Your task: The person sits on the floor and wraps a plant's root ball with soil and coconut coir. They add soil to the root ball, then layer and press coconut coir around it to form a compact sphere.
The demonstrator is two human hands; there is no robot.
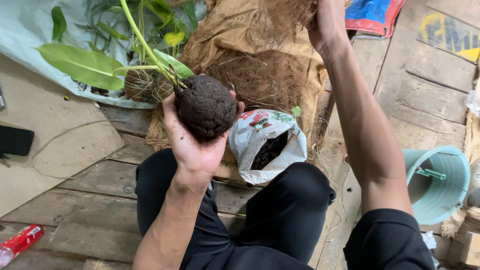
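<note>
cupping soil ball [205, 106], left hand [192, 142], right hand [327, 22] perhaps gripping fibre [285, 15]

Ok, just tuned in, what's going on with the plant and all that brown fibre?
A person sits on a wooden floor. Their left hand cups a dark soil ball with a green plant growing out of it, held up over their lap. Their right hand is raised into a bunch of brown fibre heaped on burlap at the top of the view. An open white bag of dark soil sits by the knees, and a teal bucket stands to the right.
</note>
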